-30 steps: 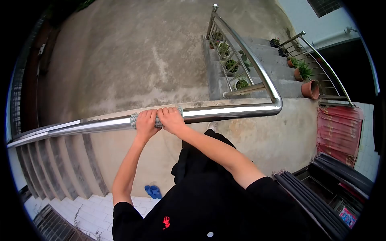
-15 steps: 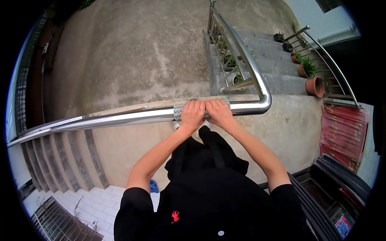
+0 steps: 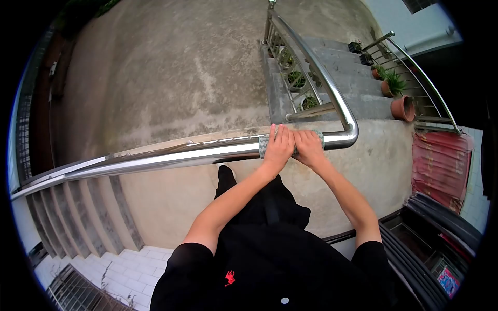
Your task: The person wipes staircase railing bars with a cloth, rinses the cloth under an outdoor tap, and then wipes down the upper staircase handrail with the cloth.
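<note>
A patterned grey-green cloth (image 3: pixel 263 146) lies over the shiny metal handrail (image 3: pixel 207 154), a short way left of the rail's bend. My left hand (image 3: pixel 279 146) presses the cloth onto the rail, its fingers laid over the top. Close beside it on the right, my right hand (image 3: pixel 309 145) also grips the cloth, fingers bent over the rail. The cloth shows at the outer side of each hand; the part beneath my palms is hidden.
Beyond the rail, grey steps (image 3: pixel 342 78) carry potted plants and an empty terracotta pot (image 3: pixel 402 109). A red cloth (image 3: pixel 441 166) hangs at the right, above dark rolled material (image 3: pixel 404 259). More steps (image 3: pixel 85 217) descend at the lower left.
Both hands and the cloth have moved right along the handrail, from near its middle to close by the bend. The blue slippers are no longer in view.
</note>
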A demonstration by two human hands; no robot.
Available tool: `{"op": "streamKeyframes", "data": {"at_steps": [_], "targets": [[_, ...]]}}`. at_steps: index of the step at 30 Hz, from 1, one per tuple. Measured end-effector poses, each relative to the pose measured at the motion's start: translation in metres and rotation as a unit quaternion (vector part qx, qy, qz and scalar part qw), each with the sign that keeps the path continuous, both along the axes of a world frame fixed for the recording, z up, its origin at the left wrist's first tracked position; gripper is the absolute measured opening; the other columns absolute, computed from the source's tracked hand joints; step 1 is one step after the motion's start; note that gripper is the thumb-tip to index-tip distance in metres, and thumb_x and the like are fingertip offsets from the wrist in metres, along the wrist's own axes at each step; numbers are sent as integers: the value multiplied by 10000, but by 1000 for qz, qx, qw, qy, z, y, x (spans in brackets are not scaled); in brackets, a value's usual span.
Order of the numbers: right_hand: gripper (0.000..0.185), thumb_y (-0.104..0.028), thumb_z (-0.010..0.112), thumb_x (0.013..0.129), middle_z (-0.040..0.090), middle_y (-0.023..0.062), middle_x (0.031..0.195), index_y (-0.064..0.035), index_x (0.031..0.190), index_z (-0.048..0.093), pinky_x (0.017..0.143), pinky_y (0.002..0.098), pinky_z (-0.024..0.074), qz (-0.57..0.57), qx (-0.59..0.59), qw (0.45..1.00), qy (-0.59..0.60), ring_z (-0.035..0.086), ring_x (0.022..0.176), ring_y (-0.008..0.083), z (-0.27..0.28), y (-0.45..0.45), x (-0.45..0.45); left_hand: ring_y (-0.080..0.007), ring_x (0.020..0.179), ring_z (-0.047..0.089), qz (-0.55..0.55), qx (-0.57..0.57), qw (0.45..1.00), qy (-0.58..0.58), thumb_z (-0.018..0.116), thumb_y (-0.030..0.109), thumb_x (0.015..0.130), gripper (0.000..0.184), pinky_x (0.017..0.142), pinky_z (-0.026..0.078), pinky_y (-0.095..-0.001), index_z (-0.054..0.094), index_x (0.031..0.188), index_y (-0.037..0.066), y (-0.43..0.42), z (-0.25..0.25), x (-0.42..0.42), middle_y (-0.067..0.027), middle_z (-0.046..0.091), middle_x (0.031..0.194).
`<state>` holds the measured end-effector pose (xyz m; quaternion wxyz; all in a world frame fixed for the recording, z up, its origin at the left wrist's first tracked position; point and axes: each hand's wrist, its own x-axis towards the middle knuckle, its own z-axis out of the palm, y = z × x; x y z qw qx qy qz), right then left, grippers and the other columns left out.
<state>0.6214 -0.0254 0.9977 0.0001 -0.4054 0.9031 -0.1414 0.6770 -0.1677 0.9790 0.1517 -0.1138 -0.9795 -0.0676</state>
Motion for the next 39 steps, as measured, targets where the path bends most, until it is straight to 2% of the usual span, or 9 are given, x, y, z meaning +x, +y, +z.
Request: {"op": "streamKeyframes", "data": {"at_steps": [7, 11, 12, 13, 15, 20, 31, 35, 39], "targets": [[551, -195, 765, 553, 594, 98, 926, -43, 1049, 578, 803, 390, 443, 17, -9, 1000, 14, 580, 885, 273, 4, -116, 45, -295, 1151, 537, 10, 6, 999, -30, 549, 129, 777, 408, 1050, 345, -500, 562, 1152, -31, -112, 2, 50, -163, 594, 1140], [408, -141, 686, 627, 586, 101, 889, -33, 1004, 575, 783, 376, 447, 33, -14, 999, 22, 580, 856, 266, -6, -205, 79, -257, 1037, 597, 45, -3, 999, 1, 548, 167, 784, 354, 971, 431, -410, 599, 1083, -16, -197, -7, 86, -132, 633, 1035], [551, -193, 757, 580, 595, 97, 932, -33, 1070, 562, 800, 381, 446, 34, 14, 999, 8, 584, 897, 270, -9, -227, 89, -247, 1006, 609, 57, -6, 998, 23, 553, 168, 777, 353, 940, 452, -394, 602, 1073, -17, -219, -7, 95, -119, 637, 1020], [551, -193, 757, 580, 595, 97, 932, -33, 1070, 562, 800, 381, 446, 45, 12, 999, 6, 584, 897, 270, -11, -251, 98, -262, 1048, 601, 62, 4, 998, 7, 582, 144, 749, 390, 970, 434, -402, 588, 1102, -22, -244, -6, 106, -140, 630, 1082], [289, -130, 609, 708, 585, 87, 854, -36, 979, 571, 739, 362, 455, 52, -29, 997, 40, 590, 817, 239, -13, -301, 115, -278, 1082, 590, 61, -2, 998, -2, 616, 156, 709, 438, 991, 420, -415, 585, 1107, -22, -292, -1, 128, -147, 626, 1104], [252, -135, 587, 735, 586, 77, 845, -45, 969, 564, 709, 349, 456, 80, -13, 996, 38, 593, 794, 220, -11, -381, 144, -290, 1116, 576, 79, 24, 997, 6, 661, 155, 671, 481, 1016, 402, -420, 582, 1113, -17, -375, 1, 163, -139, 623, 1117], [282, -145, 588, 721, 573, 69, 843, -31, 977, 561, 717, 338, 449, 103, -72, 992, 25, 574, 805, 215, -16, -345, 129, -290, 1173, 529, 159, 23, 986, -39, 706, 125, 622, 570, 1044, 357, -435, 563, 1157, -10, -323, 10, 152, -135, 598, 1165], [302, -148, 606, 705, 580, 74, 858, -27, 978, 564, 735, 347, 446, 85, -74, 994, 10, 573, 818, 222, -15, -276, 102, -292, 1119, 550, 123, 41, 990, -47, 690, 103, 614, 551, 997, 392, -423, 564, 1138, -12, -260, 10, 121, -139, 602, 1116], [391, -147, 687, 603, 582, 81, 876, -32, 957, 567, 749, 346, 444, 71, -58, 996, 1, 574, 833, 238, -9, -186, 67, -291, 1003, 570, 91, 51, 994, -38, 643, 68, 622, 487, 926, 433, -395, 562, 1092, -31, -174, 9, 80, -144, 600, 1024]]}}
